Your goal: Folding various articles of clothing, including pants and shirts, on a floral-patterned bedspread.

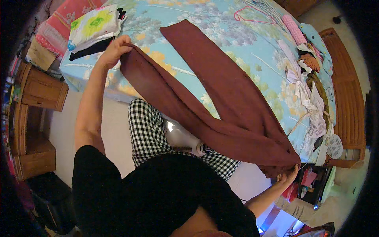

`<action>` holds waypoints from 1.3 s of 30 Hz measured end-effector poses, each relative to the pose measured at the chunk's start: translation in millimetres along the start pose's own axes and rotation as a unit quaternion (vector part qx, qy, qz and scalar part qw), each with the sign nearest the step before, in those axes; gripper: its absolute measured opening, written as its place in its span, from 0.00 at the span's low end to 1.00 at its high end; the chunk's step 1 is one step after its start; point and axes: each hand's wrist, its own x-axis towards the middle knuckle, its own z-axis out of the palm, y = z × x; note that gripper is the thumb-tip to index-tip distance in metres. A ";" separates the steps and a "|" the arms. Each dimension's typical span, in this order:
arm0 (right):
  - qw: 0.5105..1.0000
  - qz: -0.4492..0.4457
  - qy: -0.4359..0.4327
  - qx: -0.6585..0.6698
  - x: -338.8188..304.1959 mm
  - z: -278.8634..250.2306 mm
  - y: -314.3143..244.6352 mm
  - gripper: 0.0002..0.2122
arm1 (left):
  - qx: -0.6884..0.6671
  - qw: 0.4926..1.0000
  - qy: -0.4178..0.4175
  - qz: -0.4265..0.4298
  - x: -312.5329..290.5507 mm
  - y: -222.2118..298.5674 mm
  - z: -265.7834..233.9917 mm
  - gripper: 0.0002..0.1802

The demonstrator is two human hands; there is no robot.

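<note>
A pair of dark maroon trousers (241, 89) stretches across the front of the bed. One leg lies flat, its hem toward the far side; the nearer leg is lifted and pulled taut toward the left. My left hand (115, 50) pinches the hem of that nearer leg, beside a stack of folded clothes (92, 27). At the lower right my right hand (287, 178) grips the trousers at the gathered waist end, with some fingers hidden by the cloth.
The bed (221, 43) wears a light blue floral sheet. Toward its right side lie a pink hanger (252, 15) and a heap of loose clothes (312, 93). A wooden headboard (345, 94) stands at right, a small white fan (334, 146) near it, and wooden cabinets (43, 89) at left.
</note>
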 end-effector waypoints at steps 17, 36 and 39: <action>0.992 0.087 0.089 0.009 45.8 -31.2 25.2 0.20 | 0.415 0.904 0.073 0.075 245.5 -39.6 91.3 0.14; 0.949 -0.051 0.105 -0.291 36.4 3.1 -7.0 0.15 | 0.533 0.835 -0.072 0.116 256.8 -40.4 86.1 0.12; 0.907 -0.128 0.070 -0.395 27.3 3.4 -27.6 0.14 | 0.433 0.894 -0.050 0.106 232.8 0.1 35.1 0.09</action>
